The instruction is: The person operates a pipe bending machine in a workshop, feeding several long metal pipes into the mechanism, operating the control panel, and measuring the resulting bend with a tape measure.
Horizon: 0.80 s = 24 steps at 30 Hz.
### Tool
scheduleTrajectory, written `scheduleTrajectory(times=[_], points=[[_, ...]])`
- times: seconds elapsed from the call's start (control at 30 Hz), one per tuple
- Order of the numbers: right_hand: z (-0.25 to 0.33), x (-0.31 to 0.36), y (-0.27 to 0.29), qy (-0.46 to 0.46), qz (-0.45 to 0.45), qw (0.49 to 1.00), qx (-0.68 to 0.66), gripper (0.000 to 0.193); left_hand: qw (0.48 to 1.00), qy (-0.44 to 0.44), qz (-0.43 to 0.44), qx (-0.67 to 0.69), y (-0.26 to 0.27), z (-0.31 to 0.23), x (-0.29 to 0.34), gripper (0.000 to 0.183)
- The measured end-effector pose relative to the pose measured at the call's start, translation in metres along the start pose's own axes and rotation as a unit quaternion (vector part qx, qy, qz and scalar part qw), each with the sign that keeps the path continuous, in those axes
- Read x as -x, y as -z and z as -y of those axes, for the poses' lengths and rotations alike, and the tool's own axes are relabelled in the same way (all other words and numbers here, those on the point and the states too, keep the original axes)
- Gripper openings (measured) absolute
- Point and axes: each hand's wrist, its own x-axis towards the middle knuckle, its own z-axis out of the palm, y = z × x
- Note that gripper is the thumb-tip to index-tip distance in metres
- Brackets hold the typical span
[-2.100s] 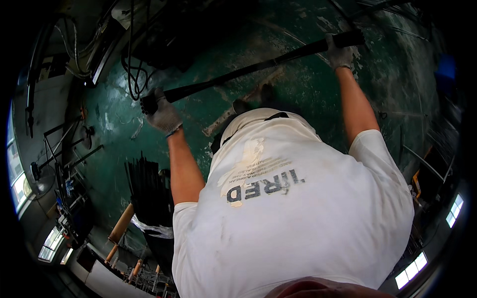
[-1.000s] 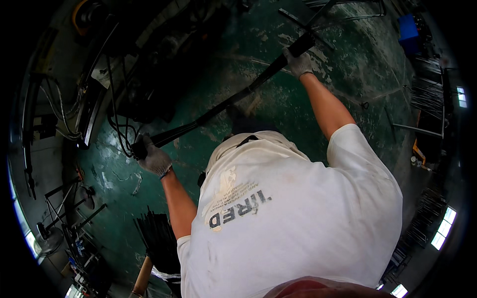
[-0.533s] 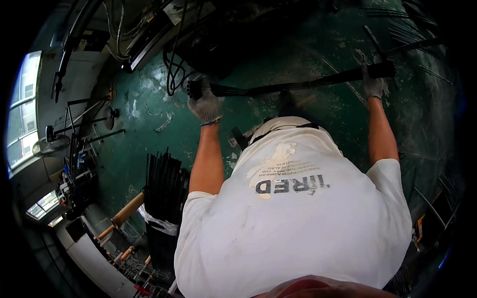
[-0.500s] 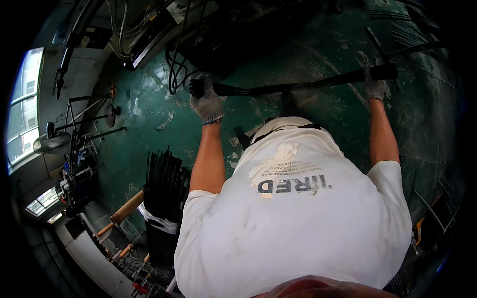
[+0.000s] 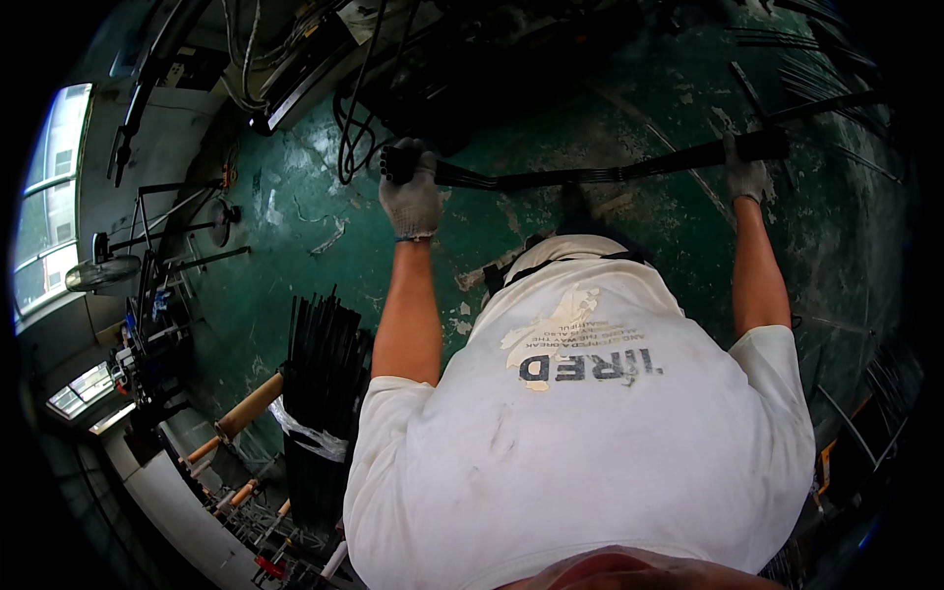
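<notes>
A bundle of long black tubes (image 5: 551,179) stretches across in front of me, narrow in the middle and thicker at both ends. My left hand (image 5: 409,199), in a grey work glove, is wrapped round its left end, where several round tube ends show. Near the opposite end, my right hand (image 5: 745,177), gloved likewise, grips the bundle, with a short length sticking out beyond it. Both arms reach forward, and the bundle is above the floor.
The green floor (image 5: 285,256) has worn, peeling paint. At my left stands a wrapped stack of black bars (image 5: 320,393) beside a brown roll (image 5: 251,405). A fan (image 5: 102,272) is farther left. Loose black cables (image 5: 351,138) hang ahead; more dark bars (image 5: 826,84) lie far right.
My left hand has shifted slightly right, its fingers now turned more over the bundle's end. The right hand has barely moved. Both still hold the bundle.
</notes>
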Motion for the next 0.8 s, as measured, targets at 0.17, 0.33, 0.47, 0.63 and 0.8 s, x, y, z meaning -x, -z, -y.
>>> scheduleTrajectory(times=[0.17, 0.33, 0.47, 0.63, 0.8], points=[[0.024, 0.009, 0.025, -0.025, 0.058, 0.997, 0.042, 0.074, 0.995, 0.063, 0.069, 0.046, 0.009, -0.016, 0.004, 0.049], [0.040, 0.020, 0.042, -0.006, 0.083, 0.995, 0.063, 0.067, 0.985, 0.080, 0.151, -0.026, 0.034, -0.015, -0.007, 0.065], [0.020, 0.015, 0.047, 0.054, 0.057, 0.987, 0.144, 0.059, 0.977, 0.085, 0.193, -0.026, 0.032, -0.028, -0.008, 0.071], [0.006, 0.016, 0.049, 0.106, 0.006, 0.986, 0.132, 0.049, 0.977, 0.071, 0.203, 0.004, 0.032, -0.022, -0.012, 0.072], [-0.020, 0.029, 0.066, -0.063, 0.023, 0.987, -0.143, 0.038, 0.981, 0.077, 0.177, 0.017, 0.033, -0.008, -0.007, 0.057]])
